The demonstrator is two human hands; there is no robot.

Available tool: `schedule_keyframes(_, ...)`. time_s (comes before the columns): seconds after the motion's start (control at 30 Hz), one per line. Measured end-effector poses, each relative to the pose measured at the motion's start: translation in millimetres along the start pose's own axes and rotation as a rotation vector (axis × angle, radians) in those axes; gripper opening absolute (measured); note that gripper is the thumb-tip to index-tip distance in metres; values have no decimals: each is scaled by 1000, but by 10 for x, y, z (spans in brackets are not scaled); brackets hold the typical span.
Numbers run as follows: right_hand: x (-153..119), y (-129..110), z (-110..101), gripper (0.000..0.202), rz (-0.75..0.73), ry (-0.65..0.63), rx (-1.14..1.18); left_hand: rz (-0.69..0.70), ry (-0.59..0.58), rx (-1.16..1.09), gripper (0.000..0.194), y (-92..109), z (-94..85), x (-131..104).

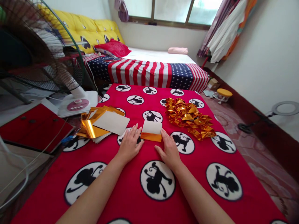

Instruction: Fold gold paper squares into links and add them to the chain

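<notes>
A small sheet of paper, white with a gold strip folded along its near edge, lies on the red cloth with monkey prints. My left hand rests flat by its left side, fingers extended. At its right edge, my right hand touches the paper with the fingertips, thumb apart from the fingers. A loose pile of gold and white sheets lies to the left. Several folded shiny gold pieces are heaped on the right.
At the left stand a fan and a red box. Beyond the cloth is a bed with a red pillow. A yellow stool and a ring light are on the right.
</notes>
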State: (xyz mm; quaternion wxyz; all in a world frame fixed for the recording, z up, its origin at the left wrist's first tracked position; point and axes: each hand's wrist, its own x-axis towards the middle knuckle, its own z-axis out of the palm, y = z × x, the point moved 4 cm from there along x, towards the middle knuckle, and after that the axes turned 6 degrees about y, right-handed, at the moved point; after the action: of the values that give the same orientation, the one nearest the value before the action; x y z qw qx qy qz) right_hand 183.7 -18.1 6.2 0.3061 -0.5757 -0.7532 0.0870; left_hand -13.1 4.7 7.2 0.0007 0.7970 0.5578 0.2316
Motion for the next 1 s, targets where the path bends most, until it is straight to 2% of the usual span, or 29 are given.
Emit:
schedule_keyframes(0.13,16,37,-44,61,80,106,134,-25,23,-116,45,-11,-48,46)
schedule_keyframes(0.27,49,51,-53,20,125,147,211,-69,63,-217,30,-46,-65,79)
schedule_keyframes(0.33,70,36,-89,10,136,188,286,-75,101,-296,28,-53,-89,78)
schedule_keyframes(0.4,95,-13,-168,10,154,245,414,-74,168,-418,35,-38,-157,69)
schedule_keyframes(0.47,128,-101,-278,10,195,274,597,-81,249,-554,49,8,-275,54)
schedule_keyframes(0.53,173,-208,-376,13,304,224,845,-113,279,-656,63,83,-409,45)
schedule_keyframes(0.6,227,-338,-471,17,371,141,1056,-139,290,-737,68,171,-550,48)
schedule_keyframes(0.63,255,-387,-525,17,388,133,1112,-145,299,-759,68,210,-617,53)
schedule_keyframes(0.7,300,-439,-599,19,415,118,1168,-168,395,-702,66,243,-751,55)
schedule_keyframes(0.77,323,-428,-603,23,447,84,1196,-175,448,-652,68,244,-820,53)
schedule_keyframes(0.87,306,-338,-488,37,514,8,1221,-229,380,-771,75,204,-753,42)
schedule_keyframes(0.93,274,-275,-370,46,548,-24,1228,-296,275,-957,77,184,-614,25)
schedule_keyframes(1.0,238,-227,-262,49,559,8,1222,-361,208,-1130,76,170,-451,2)
